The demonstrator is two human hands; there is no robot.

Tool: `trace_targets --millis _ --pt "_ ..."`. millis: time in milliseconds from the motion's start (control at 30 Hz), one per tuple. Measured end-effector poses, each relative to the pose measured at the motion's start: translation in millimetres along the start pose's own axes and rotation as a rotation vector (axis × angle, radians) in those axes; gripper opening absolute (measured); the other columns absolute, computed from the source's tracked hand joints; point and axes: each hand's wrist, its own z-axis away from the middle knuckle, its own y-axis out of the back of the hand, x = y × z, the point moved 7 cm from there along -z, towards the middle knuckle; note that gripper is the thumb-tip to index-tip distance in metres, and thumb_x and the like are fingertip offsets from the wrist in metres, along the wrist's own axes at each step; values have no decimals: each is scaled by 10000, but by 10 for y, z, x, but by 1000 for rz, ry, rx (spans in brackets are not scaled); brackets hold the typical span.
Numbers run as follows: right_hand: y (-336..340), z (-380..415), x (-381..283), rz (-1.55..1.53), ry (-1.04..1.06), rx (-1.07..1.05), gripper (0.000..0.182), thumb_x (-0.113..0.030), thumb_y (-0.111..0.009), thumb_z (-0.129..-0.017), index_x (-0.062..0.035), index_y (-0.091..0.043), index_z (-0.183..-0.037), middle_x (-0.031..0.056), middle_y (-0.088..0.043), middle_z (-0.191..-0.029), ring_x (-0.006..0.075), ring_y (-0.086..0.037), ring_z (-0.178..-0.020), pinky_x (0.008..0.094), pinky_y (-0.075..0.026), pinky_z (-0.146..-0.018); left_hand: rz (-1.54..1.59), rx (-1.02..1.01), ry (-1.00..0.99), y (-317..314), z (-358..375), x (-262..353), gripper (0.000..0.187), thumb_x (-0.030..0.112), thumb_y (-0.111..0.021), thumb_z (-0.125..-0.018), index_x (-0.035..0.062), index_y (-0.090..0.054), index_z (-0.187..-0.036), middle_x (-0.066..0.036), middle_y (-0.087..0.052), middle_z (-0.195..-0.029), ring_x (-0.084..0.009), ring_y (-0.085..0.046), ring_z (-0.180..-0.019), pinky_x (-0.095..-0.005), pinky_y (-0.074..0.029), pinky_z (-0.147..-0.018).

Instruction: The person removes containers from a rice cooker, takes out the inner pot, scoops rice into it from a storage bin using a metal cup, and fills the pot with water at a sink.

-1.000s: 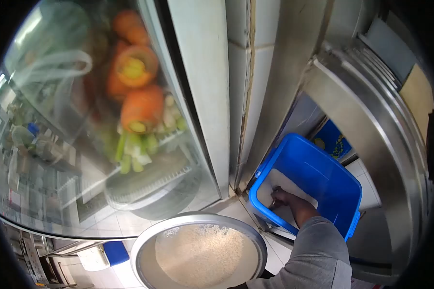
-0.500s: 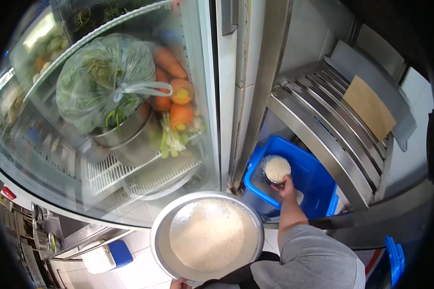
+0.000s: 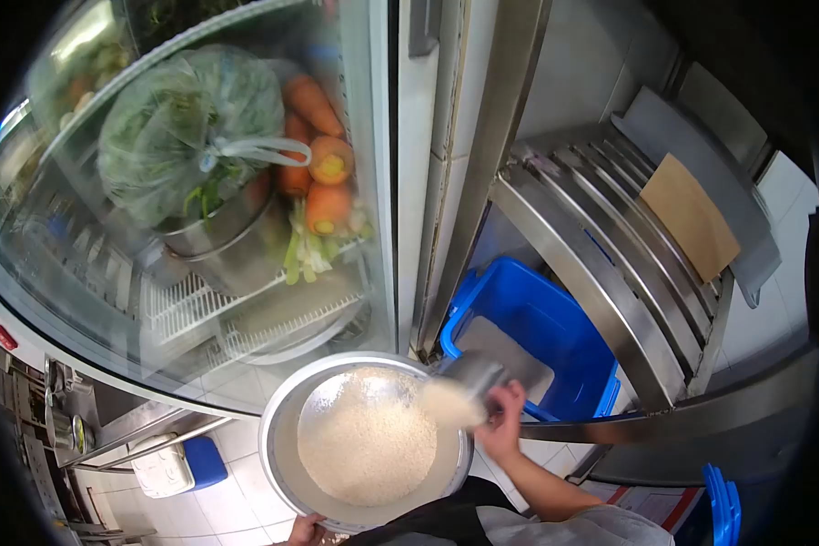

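Note:
My right hand (image 3: 502,420) grips a metal cup (image 3: 475,371), tilted at the right rim of a large metal bowl and blurred by motion. White rice spills from the cup toward the bowl. Inside the bowl (image 3: 280,446) lies a broad heap of rice (image 3: 369,446). My left hand (image 3: 308,528) is closed on the bowl's near rim, partly cut off by the frame's lower edge. Right of the bowl stands a blue bin (image 3: 569,318) with more rice (image 3: 500,350) at its bottom.
A glass-door fridge (image 3: 378,182) on the left holds bagged greens (image 3: 191,127), carrots (image 3: 323,209) and a metal pot (image 3: 218,227). A slatted steel rack (image 3: 601,273) overhangs the bin, with brown cardboard (image 3: 692,218) on it. A white-and-blue container (image 3: 168,466) sits on the tiled floor.
My right hand has lifted the rice-filled cup out of the blue bin, carried it left to the bowl and tipped it. My left hand stays on the bowl's rim.

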Motion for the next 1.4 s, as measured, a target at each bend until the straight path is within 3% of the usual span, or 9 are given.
trace_targets --millis 33,67,233,567,733,933,967,1267,1400 --pt "-126 130 -204 190 147 -164 644 -150 -788 -597 -263 -580 -1196 108 -373 -1221 299 -403 -1156 370 -363 -982 26 -19 -32 3 -26 -42 200 203 -584 -845 21 -634 -911 -24 -572 -733 -87 -499 -608 -230 -370 -500" --pt "-313 288 -257 207 329 -300 628 -192 -814 -555 -296 -619 -1143 103 -361 -1232 315 -402 -1155 359 -382 -965 306 -35 -170 -50 -110 33 577 -69 -517 -696 2 -428 -1262 -148 -569 -1152 -354 -556 -1084 -522 -505 -877" --pt "-634 386 -381 166 593 -274 541 -227 -823 -581 -310 -612 -1072 117 -384 -1206 318 -431 -1131 335 -441 -872 299 -41 -115 -93 -128 17 583 -82 -521 -702 9 -428 -1270 -153 -570 -1162 -364 -562 -1072 -528 -499 -880" --pt "-251 -786 2393 -586 -1135 1039 656 -179 -728 -776 -64 -345 -1295 167 -464 -1255 335 -491 -1112 449 -467 -832 354 43 -44 -86 -60 -60 584 -28 -577 -716 -1 -414 -1277 -147 -553 -1196 -312 -537 -1119 -468 -446 -960" --pt "-360 -1119 4216 -337 -1130 204 674 -374 -717 -781 -180 -375 -1329 143 -520 -1221 319 -505 -1136 533 -441 -898 390 54 -24 -36 -140 -113 539 -36 -561 -700 -2 -464 -1230 -131 -586 -1140 -309 -574 -1051 -458 -458 -942" --pt "-256 -1311 3398 1549 -749 -889 525 -361 -478 -906 -185 -371 -1389 172 -343 -1363 417 -382 -1222 512 -451 -904 254 222 -19 183 -88 -193 319 51 -574 -752 24 -542 -1068 -60 -579 -938 -188 -533 -804 -319 -428 -672" --pt "-237 -1153 3622 1498 -799 -875 516 -368 -427 -922 -182 -360 -1398 174 -328 -1384 442 -359 -1236 549 -436 -905 154 333 -6 445 -93 -436 163 154 -592 -816 25 -635 -906 -22 -581 -759 -95 -494 -587 -220 -370 -472" --pt "-1032 -385 4303 984 -928 -786 599 -423 -489 -893 -21 -376 -1323 247 -493 -1258 388 -491 -1174 453 -303 -1063 82 193 -118 448 -96 -189 315 120 -590 -815 1 -562 -1105 -56 -609 -988 -167 -570 -912 -287 -474 -709" --pt "-1037 -350 4809 178 -1136 -772 567 -342 -597 -837 -69 -382 -1286 192 -536 -1136 355 -578 -993 489 -499 -847 -82 125 -23 1039 -327 -721 258 137 -600 -816 12 -586 -1041 -37 -597 -933 -145 -547 -827 -279 -448 -659"
